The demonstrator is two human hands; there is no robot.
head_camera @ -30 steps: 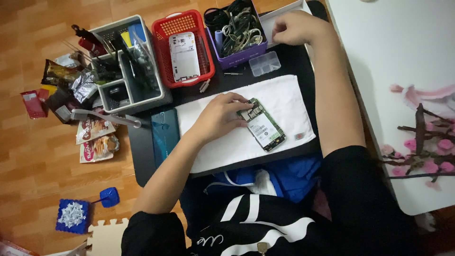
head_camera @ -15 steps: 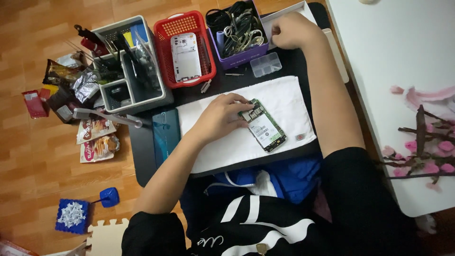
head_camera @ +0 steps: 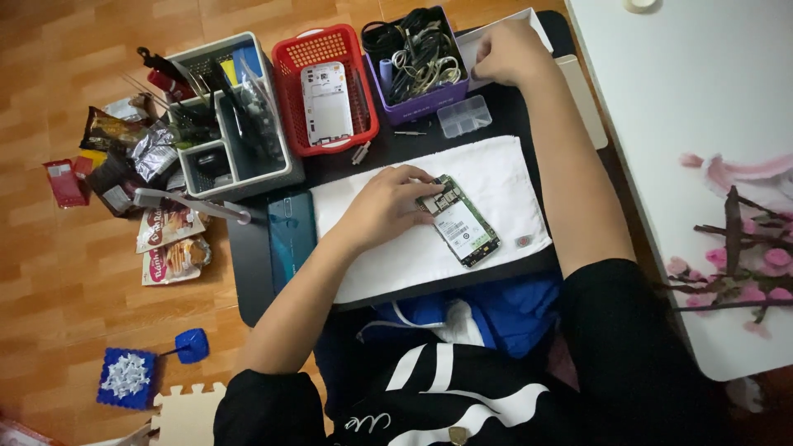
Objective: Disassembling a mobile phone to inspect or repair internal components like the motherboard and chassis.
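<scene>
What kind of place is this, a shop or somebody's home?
Probably a home corner used for phone repair. An opened phone lies on a white towel on a low black table, with a grey tool tray and a purple box of cables beside it, above a wooden floor.

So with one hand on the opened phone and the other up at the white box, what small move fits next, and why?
Probably bring the right hand back from the white box to the opened phone. The left hand already rests on the phone's top end on the white towel, its board exposed. Whether the right hand has picked anything up cannot be told.
</scene>
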